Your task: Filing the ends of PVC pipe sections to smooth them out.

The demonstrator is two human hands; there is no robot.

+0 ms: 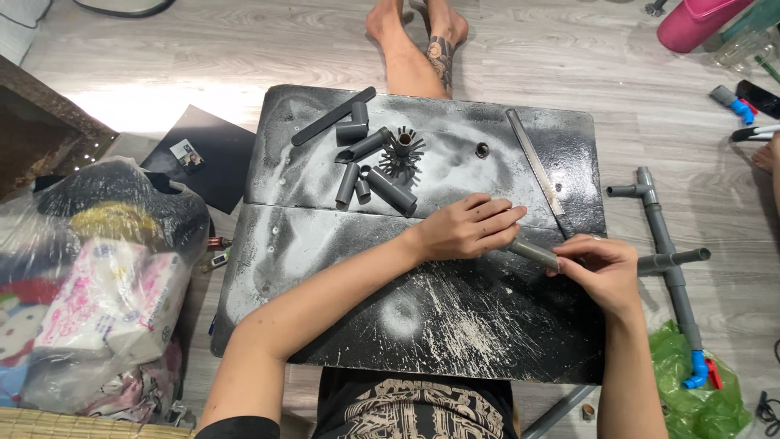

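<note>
We see about six short grey plastic pipe pieces on the black board. One more grey pipe lies between our hands: left hand fingers pinch one end, right hand grips the other.

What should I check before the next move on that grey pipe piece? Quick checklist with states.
1. Left hand on the grey pipe piece: ok, fingers rest over its near end.
2. Right hand gripping the other end: ok.
3. Pipe supported by the black board: cannot tell, it may be just above it.
4. Metal ruler apart from both hands: ok.
5. Loose cut pieces clear of the hands: ok, grouped at the far side.
6. Pipe end condition: cannot tell, hidden by fingers.
</note>
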